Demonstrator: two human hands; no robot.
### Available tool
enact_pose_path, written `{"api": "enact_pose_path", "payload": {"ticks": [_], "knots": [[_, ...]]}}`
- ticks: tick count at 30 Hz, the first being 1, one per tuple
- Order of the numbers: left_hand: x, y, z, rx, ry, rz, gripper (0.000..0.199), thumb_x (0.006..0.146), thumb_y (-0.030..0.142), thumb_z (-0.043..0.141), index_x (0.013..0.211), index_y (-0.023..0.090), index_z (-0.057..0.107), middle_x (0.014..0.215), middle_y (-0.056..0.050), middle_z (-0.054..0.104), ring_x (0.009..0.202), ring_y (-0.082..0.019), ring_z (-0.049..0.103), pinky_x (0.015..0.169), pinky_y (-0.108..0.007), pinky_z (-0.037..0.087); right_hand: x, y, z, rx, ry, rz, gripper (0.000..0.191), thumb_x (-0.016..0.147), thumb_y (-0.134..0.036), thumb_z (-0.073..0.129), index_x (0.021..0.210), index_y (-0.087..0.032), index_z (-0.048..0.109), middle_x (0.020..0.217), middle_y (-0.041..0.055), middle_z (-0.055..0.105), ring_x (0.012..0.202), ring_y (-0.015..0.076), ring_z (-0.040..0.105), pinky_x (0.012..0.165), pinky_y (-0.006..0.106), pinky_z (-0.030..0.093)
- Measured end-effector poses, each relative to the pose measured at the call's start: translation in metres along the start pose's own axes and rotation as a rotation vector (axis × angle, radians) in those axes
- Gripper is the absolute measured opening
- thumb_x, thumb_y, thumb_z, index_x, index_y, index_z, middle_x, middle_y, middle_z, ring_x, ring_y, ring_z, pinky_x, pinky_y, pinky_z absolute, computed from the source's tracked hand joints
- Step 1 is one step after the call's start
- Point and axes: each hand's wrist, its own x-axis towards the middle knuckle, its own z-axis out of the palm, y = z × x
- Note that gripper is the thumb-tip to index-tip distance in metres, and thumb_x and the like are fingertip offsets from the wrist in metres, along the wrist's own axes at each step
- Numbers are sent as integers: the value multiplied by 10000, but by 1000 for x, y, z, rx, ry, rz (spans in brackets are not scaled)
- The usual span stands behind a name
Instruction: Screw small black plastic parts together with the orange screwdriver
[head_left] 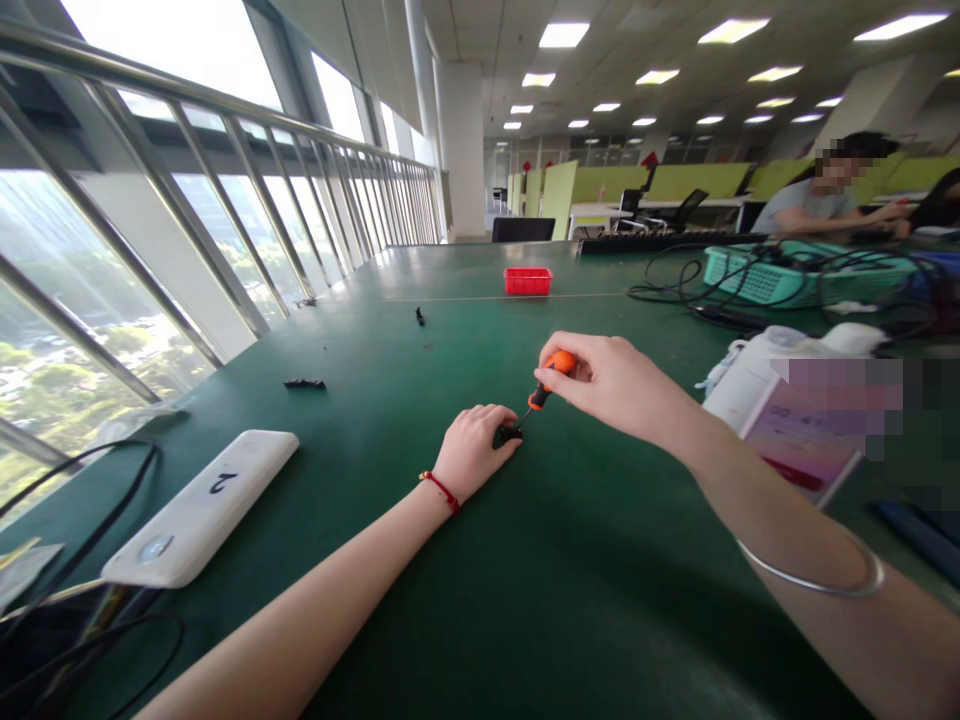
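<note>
My right hand [592,375] is closed around the orange and black handle of a screwdriver [541,393]. Its thin shaft slants down to the left, and the tip meets a small black part [508,435]. That part is pinched against the table by my left hand [474,450], whose fingers partly cover it, so its exact kind is hidden. Farther off on the green tabletop lie a black strip-like piece [305,384] and a smaller black piece [420,317], both apart from my hands.
A red basket [527,283] stands ahead. To the left lies a white power bank [202,510] near black cables. At right are a white bottle [757,370], a pinkish box [814,430] and a teal basket [780,278] with cables. A person [825,190] sits beyond.
</note>
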Motion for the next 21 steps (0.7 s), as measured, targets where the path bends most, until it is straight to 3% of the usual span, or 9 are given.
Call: {"api": "enact_pose_path", "payload": {"ticks": [7, 14, 21], "knots": [[-1, -2, -2, 18, 59, -153, 114, 687, 285, 622, 756, 196, 643, 872, -28, 616, 866, -209, 543, 794, -354, 422, 1, 3, -1, 37, 19, 3, 172, 805, -376, 488, 789, -219, 555, 639, -13, 561, 516, 100, 458, 486, 225, 297], [0, -4, -2, -287, 32, -148, 117, 741, 276, 583, 793, 183, 631, 760, -4, 658, 705, -148, 588, 663, -263, 465, -2, -3, -2, 112, 127, -40, 209, 819, -388, 470, 800, -199, 557, 631, -2, 556, 511, 102, 461, 486, 230, 296], [-1, -3, -1, -336, 2, -111, 140, 755, 281, 577, 802, 181, 663, 729, 3, 667, 659, -127, 591, 630, -230, 458, -3, -4, 0, 115, 137, -62, 206, 813, -386, 479, 765, -201, 556, 605, -11, 540, 497, 96, 450, 484, 232, 295]]}}
